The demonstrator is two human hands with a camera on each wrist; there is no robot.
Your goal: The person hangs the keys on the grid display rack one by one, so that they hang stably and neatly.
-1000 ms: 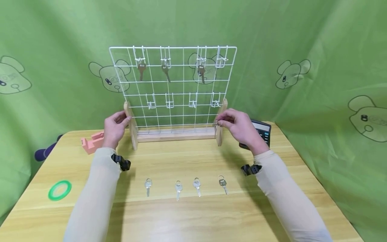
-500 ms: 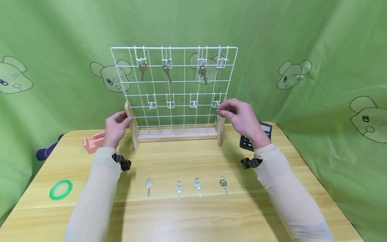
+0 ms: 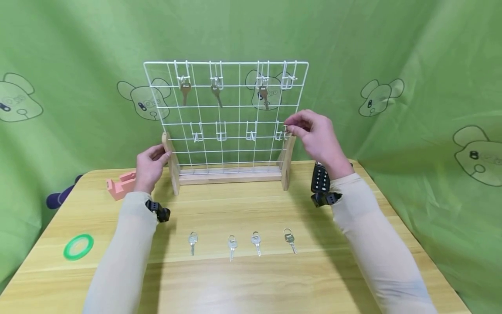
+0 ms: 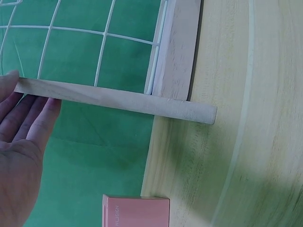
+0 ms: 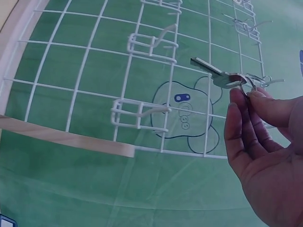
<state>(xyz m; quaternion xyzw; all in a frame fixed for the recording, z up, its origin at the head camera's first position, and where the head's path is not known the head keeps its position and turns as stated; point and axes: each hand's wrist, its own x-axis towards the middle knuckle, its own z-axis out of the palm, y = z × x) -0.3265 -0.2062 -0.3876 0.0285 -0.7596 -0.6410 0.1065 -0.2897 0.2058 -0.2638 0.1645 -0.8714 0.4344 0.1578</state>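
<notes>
A white wire grid rack (image 3: 238, 106) with wooden side posts stands on the table. My left hand (image 3: 150, 168) grips its left wooden post (image 4: 118, 100), thumb on one side and fingers on the other. By its ring, my right hand (image 3: 317, 133) pinches a silver key (image 5: 220, 78) between thumb and fingertips. That hand is beside the lower right hook (image 3: 280, 134), and the key points away from the fingers in the right wrist view. Several keys hang from the upper hooks, among them a brown-looking key (image 3: 185, 91). The upper right hook (image 3: 288, 80) bears no key.
Several keys with rings lie in a row in front of the rack, including a silver key (image 3: 193, 243). A pink block (image 3: 120, 186) and a green tape roll (image 3: 78, 247) are at left. A black calculator (image 3: 320, 179) lies partly under the right forearm.
My right hand has risen along the right post with the pinched key, from near the rack's base to the lower hook row. My left hand has stayed on the left post.
</notes>
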